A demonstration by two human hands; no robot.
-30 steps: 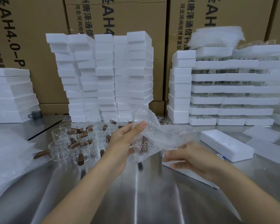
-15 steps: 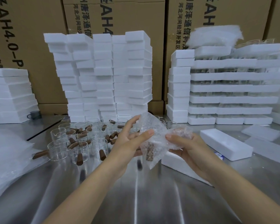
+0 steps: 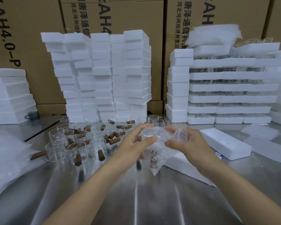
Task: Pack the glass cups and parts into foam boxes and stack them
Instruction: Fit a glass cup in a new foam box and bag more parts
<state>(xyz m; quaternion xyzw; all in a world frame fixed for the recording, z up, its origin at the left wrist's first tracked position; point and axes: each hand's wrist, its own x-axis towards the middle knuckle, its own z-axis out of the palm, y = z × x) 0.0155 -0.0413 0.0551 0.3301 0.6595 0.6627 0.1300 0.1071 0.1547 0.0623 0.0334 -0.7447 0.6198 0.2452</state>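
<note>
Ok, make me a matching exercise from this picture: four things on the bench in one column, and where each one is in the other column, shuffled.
Things
1. bubble wrap
2. glass cups
3. loose foam box
4. grey mug

Places
A. far left, beside a foam stack
B. gripped by the left hand and right hand
C. lying flat on the table, right of the hands
D. clustered on the table, left of the hands

Pairs: 1-B, 2-D, 3-C, 4-A
</note>
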